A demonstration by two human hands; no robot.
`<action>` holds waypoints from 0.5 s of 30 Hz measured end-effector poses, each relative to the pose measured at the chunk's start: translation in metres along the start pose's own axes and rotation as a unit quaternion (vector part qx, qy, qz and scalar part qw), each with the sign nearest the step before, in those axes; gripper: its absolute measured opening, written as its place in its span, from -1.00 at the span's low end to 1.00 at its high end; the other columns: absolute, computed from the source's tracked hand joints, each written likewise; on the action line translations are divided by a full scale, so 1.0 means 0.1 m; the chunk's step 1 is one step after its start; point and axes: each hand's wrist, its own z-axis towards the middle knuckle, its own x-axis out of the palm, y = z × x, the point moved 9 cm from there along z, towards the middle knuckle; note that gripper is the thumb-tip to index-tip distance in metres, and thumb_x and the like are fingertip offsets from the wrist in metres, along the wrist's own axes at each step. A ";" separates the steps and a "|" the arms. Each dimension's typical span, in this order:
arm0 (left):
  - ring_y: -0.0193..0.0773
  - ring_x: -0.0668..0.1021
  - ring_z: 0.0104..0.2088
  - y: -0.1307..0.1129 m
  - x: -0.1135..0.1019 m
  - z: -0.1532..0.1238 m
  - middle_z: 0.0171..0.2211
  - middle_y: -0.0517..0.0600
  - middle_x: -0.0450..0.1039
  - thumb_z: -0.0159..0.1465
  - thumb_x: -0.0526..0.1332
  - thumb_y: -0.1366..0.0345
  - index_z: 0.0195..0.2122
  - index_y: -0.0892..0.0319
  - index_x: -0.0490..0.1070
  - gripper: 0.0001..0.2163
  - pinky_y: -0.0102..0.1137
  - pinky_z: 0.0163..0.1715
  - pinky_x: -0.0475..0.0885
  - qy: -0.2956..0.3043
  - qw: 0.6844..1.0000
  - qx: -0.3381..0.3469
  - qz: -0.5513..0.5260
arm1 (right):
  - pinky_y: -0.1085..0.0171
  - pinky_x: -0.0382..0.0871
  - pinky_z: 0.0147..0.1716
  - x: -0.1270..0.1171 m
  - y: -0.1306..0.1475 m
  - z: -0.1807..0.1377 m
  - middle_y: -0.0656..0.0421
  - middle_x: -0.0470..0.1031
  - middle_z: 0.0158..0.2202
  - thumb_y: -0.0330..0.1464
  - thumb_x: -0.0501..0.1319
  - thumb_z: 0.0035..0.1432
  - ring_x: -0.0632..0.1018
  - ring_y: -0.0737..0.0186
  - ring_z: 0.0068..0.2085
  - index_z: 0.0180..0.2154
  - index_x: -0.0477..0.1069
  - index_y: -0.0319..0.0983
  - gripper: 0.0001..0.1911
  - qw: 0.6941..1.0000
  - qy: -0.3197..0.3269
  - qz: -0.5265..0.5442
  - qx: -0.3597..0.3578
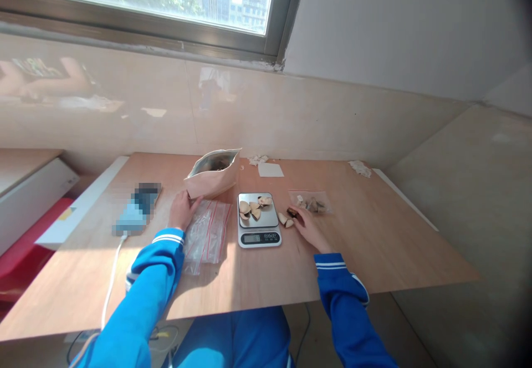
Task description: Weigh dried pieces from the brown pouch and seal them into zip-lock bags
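A small digital kitchen scale [258, 227] stands on the wooden table [374, 246] in front of me, with several pale slices [253, 207] on its steel platform. My left hand [182, 209] rests on a stack of clear zip bags [206, 234], fingers together, beside an open kraft pouch [213, 175]. My right hand [310, 225] lies right of the scale, fingertips touching two loose slices [286, 220] on the table. Whether it grips one is unclear. A filled clear bag [311, 202] lies just beyond that hand.
A blurred blue device [137, 209] with a white cable [111, 279] lies at the left. A white paper square [270, 169] and crumpled scraps [359, 167] sit near the tiled wall. White boards lean along both table sides.
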 end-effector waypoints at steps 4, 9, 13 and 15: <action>0.01 0.50 -0.17 -0.02 -0.02 -0.01 -0.28 0.17 0.44 0.29 -0.02 -0.07 -0.28 0.20 0.34 -0.59 -0.19 -0.16 0.39 -0.009 1.000 0.003 0.001 | -0.03 0.27 0.13 -0.03 0.03 -0.03 0.02 0.48 0.02 -0.40 0.08 0.19 0.45 0.06 0.07 -0.03 0.45 -0.19 -0.67 1.000 -0.022 0.002 -0.018; 0.01 0.50 -0.16 -0.06 -0.05 -0.02 -0.26 0.17 0.44 0.29 0.00 -0.06 -0.25 0.20 0.34 -0.60 -0.18 -0.16 0.39 -0.014 1.000 0.010 -0.012 | 0.00 0.37 0.03 -0.10 0.03 -0.02 0.00 0.50 -0.02 -0.40 0.08 0.16 0.50 0.06 0.00 0.00 0.42 -0.21 -0.63 0.997 -0.062 0.012 0.033; 0.02 0.50 -0.14 -0.08 -0.06 -0.03 -0.24 0.19 0.44 0.29 0.03 -0.01 -0.17 0.22 0.35 -0.63 -0.18 -0.16 0.40 -0.003 1.000 0.017 -0.024 | 0.07 0.44 -0.09 -0.21 0.29 0.02 -0.02 0.48 0.00 -0.38 0.10 0.15 0.51 0.07 -0.03 0.04 0.36 -0.22 -0.61 0.994 -0.100 0.015 0.052; 0.01 0.49 -0.14 -0.09 -0.05 -0.04 -0.21 0.19 0.44 0.29 0.04 0.04 -0.11 0.24 0.35 -0.64 -0.18 -0.14 0.40 0.008 0.999 0.024 -0.028 | 0.10 0.45 -0.11 -0.24 0.50 0.04 -0.01 0.48 -0.02 -0.36 0.12 0.17 0.51 0.09 -0.05 0.01 0.36 -0.22 -0.65 0.991 -0.125 0.026 0.049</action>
